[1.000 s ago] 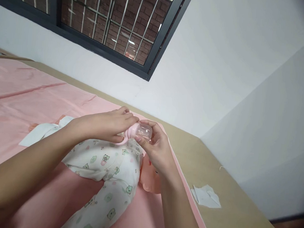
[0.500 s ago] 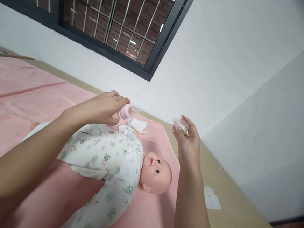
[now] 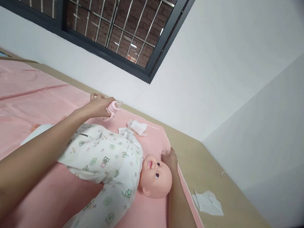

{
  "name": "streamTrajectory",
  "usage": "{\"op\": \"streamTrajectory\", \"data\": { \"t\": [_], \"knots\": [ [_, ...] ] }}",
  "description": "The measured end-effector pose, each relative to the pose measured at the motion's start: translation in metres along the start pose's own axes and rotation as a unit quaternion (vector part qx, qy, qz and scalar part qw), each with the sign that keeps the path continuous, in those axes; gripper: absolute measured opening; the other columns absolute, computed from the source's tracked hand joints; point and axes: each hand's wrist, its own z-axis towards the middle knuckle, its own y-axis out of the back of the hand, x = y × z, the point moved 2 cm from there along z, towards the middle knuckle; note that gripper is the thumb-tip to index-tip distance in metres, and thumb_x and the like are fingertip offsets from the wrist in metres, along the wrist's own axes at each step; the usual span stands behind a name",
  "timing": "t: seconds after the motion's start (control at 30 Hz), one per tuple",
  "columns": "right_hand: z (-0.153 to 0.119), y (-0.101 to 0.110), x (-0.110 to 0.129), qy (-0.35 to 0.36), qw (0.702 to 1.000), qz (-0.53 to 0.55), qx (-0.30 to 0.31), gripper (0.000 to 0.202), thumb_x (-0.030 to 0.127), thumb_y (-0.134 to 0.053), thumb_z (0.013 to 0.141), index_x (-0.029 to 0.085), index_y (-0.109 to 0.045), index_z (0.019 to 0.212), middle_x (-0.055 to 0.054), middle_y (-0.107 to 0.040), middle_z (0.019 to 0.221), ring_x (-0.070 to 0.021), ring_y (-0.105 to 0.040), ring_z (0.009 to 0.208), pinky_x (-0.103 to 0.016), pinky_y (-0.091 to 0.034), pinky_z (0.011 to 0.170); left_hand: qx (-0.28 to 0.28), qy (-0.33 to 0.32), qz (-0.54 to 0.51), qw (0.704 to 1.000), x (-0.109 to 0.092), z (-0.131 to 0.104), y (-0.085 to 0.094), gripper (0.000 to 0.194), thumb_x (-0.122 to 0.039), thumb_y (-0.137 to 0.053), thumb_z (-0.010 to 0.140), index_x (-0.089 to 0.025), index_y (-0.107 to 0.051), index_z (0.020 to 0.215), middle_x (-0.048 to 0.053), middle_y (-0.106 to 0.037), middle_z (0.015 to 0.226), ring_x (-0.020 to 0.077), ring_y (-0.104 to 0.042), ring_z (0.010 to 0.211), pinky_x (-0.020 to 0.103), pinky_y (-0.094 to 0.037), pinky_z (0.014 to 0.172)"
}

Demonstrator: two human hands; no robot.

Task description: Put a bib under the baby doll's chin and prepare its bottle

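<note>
A baby doll (image 3: pixel 156 177) in white printed clothes (image 3: pixel 98 155) lies on its back on a pink cloth (image 3: pixel 42 196), its head to the right. Beyond the doll's body, my left hand (image 3: pixel 100 106) grips a baby bottle (image 3: pixel 113 106) with a pink collar and a clear teat that points up and right. My right hand (image 3: pixel 171 159) is low at the cloth's right side, just past the doll's head, with its fingers closed round a clear cap (image 3: pixel 166 151) that is mostly hidden. Between the hands, a white tissue (image 3: pixel 138 127) rests on a clear packet on the cloth.
White tissues (image 3: pixel 208 202) lie on the tan tabletop (image 3: pixel 189 145) to the right. A white wall (image 3: pixel 210 69) and a dark-framed barred window (image 3: pixel 107 49) stand behind the table.
My left hand has moved left with the bottle, away from the tissue. My right hand has come down with the clear cap to the cloth near the doll's head.
</note>
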Motion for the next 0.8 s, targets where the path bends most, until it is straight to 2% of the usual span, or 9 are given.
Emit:
{"op": "streamTrajectory", "data": {
  "t": [0.13,0.23,0.4,0.53,0.6,0.8],
  "knots": [
    [-0.002,0.003,-0.001,-0.021,0.999,0.03,-0.005,0.081,0.053,-0.048,0.077,0.003,-0.035,0.139,-0.027,-0.045,0.134,-0.0353,-0.045,0.126,-0.047,-0.036,0.105,0.011,0.109,-0.026,0.994,0.02,0.007,-0.013,0.06,-0.047,-0.063,0.064,-0.019,-0.05,0.116,0.016,-0.064,0.095,0.0458,-0.048,0.111,0.053,-0.033,0.091],
    [-0.003,0.007,0.003,-0.026,0.999,0.046,-0.012,0.082,0.056,-0.041,0.08,0.0,-0.035,0.139,-0.03,-0.038,0.139,-0.0359,-0.04,0.13,-0.046,-0.032,0.108,0.027,0.154,-0.058,0.986,0.033,0.009,-0.022,0.065,-0.048,-0.062,0.065,-0.018,-0.047,0.12,0.02,-0.063,0.106,0.0468,-0.049,0.113,0.051,-0.037,0.088],
    [-0.004,0.007,0.0,-0.033,0.997,0.068,-0.02,0.078,0.057,-0.038,0.081,0.001,-0.038,0.136,-0.029,-0.042,0.135,-0.0347,-0.043,0.127,-0.045,-0.032,0.107,0.067,0.171,-0.139,0.973,0.048,0.009,-0.04,0.071,-0.036,-0.069,0.057,-0.017,-0.045,0.121,0.014,-0.066,0.109,0.0345,-0.061,0.104,0.034,-0.046,0.077],
    [-0.001,0.005,-0.007,-0.036,0.996,0.074,-0.027,0.078,0.059,-0.038,0.08,0.003,-0.04,0.133,-0.027,-0.046,0.132,-0.034,-0.045,0.124,-0.045,-0.032,0.107,0.068,0.174,-0.195,0.963,0.058,0.01,-0.051,0.07,-0.041,-0.071,0.056,-0.017,-0.045,0.117,0.012,-0.063,0.117,0.0284,-0.064,0.102,0.029,-0.048,0.074],
    [0.0,0.005,-0.01,-0.037,0.996,0.073,-0.028,0.079,0.061,-0.037,0.08,0.003,-0.04,0.133,-0.028,-0.046,0.131,-0.0343,-0.046,0.123,-0.046,-0.033,0.106,0.064,0.177,-0.214,0.959,0.061,0.011,-0.054,0.069,-0.04,-0.073,0.055,-0.018,-0.045,0.115,0.012,-0.06,0.122,0.0275,-0.063,0.104,0.028,-0.048,0.075],
    [0.001,0.003,-0.013,-0.036,0.997,0.07,-0.021,0.087,0.065,-0.037,0.078,-0.001,-0.039,0.135,-0.029,-0.045,0.131,-0.0351,-0.046,0.123,-0.045,-0.034,0.106,0.055,0.2,-0.251,0.946,0.066,0.013,-0.054,0.068,-0.021,-0.074,0.048,-0.02,-0.045,0.109,0.011,-0.062,0.121,0.0292,-0.061,0.109,0.03,-0.048,0.08]
  ]
}}
